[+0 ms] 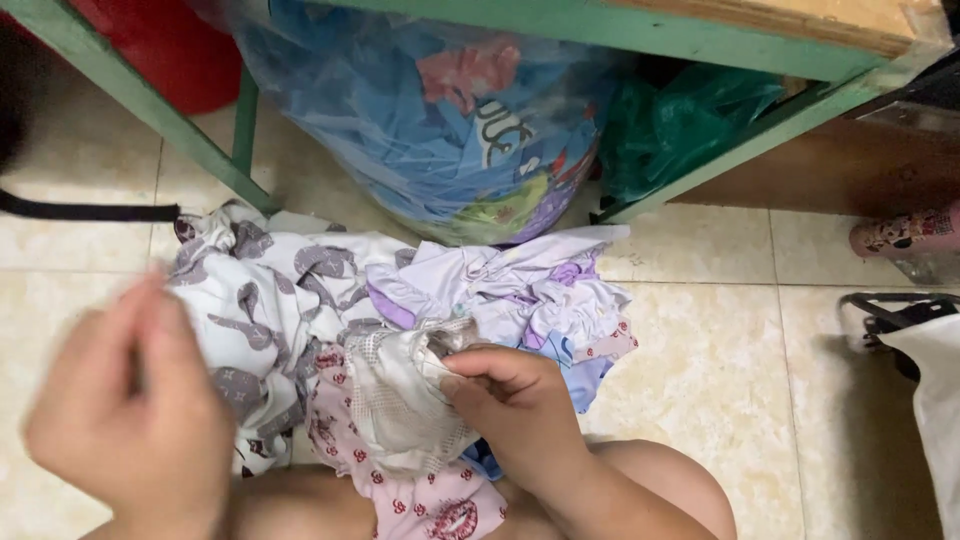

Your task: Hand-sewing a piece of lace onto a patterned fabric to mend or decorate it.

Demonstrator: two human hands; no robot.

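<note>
Open tiled floor (720, 330) lies to the right of the clothes pile (400, 320), giving clear passage. Access behind the pile is blocked by a stuffed clear plastic bag (440, 120) and the green table frame (240, 130). A white bag with black handles (925, 360) limits the far right edge.

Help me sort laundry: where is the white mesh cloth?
Head view, low centre: the white mesh cloth lies on the clothes pile, pinched by the right hand.
</note>
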